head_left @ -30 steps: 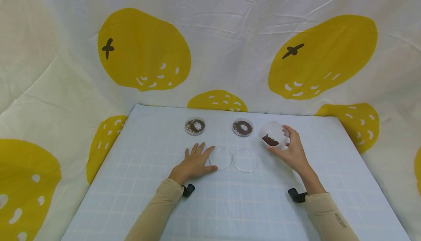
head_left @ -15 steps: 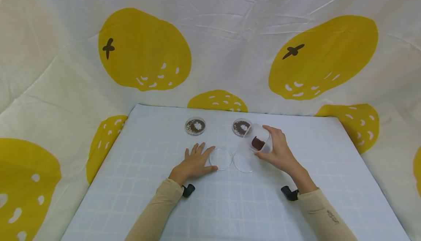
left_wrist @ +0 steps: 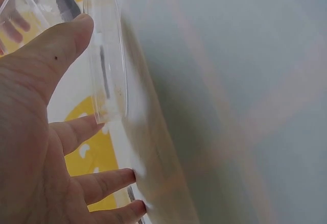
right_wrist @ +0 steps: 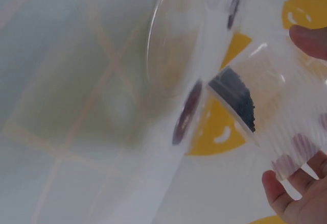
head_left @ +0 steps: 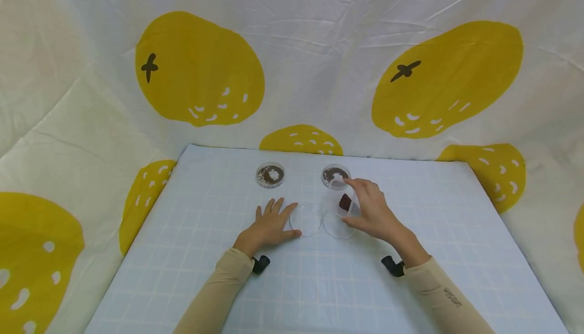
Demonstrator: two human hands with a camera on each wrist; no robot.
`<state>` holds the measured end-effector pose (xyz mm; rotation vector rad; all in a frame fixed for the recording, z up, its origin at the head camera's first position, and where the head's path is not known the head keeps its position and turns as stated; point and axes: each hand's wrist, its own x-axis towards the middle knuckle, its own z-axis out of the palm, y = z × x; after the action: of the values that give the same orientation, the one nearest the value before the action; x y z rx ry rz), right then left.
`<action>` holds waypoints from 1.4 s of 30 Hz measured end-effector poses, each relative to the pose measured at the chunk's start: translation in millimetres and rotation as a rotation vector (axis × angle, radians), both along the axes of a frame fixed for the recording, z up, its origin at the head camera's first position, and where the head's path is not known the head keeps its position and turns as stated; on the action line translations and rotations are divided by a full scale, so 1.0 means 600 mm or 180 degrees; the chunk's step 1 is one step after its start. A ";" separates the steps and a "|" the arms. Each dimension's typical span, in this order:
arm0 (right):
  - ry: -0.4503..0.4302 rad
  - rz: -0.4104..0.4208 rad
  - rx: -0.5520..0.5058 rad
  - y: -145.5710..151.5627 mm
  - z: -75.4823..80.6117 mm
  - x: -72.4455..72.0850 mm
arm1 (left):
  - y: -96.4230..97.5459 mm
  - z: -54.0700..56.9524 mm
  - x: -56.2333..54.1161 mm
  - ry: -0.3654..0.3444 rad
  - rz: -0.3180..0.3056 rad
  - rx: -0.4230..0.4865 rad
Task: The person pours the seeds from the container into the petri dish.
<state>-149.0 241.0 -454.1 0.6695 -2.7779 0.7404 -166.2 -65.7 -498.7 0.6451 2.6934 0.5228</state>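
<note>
My right hand (head_left: 376, 210) grips a clear ribbed plastic cup (right_wrist: 286, 81) between thumb and fingers. Dark brown granular matter (head_left: 345, 202) has gathered inside the cup, which tilts leftward above a clear petri dish (head_left: 331, 234). Another clear petri dish (head_left: 306, 221) stands right beside it on the left. Against that dish's left edge rest the thumb and index finger of my left hand (head_left: 266, 227), its fingers spread and fairly straight. In the left wrist view the thumb touches the dish's wall (left_wrist: 104, 55).
Two round dishes of dark matter topped with white bits stand toward the back: a left dish (head_left: 270, 186) and a right dish (head_left: 324, 182) partly behind the cup. A pale checked cloth (head_left: 292, 293) covers the table. Behind hangs a white curtain (head_left: 315, 70) with yellow fruit prints.
My right hand has carried the cup leftward from the table's right side to above the right clear dish, tipping it further. The left hand has stayed put.
</note>
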 end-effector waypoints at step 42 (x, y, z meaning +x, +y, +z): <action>0.0594 0.0488 0.0976 -0.067 -0.002 -0.001 | -0.002 -0.006 -0.001 -0.0028 0.0038 -0.0033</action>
<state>-149.7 200.6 -455.6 0.9619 -2.7110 0.2576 -167.0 -67.0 -502.6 0.6226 2.6915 0.5131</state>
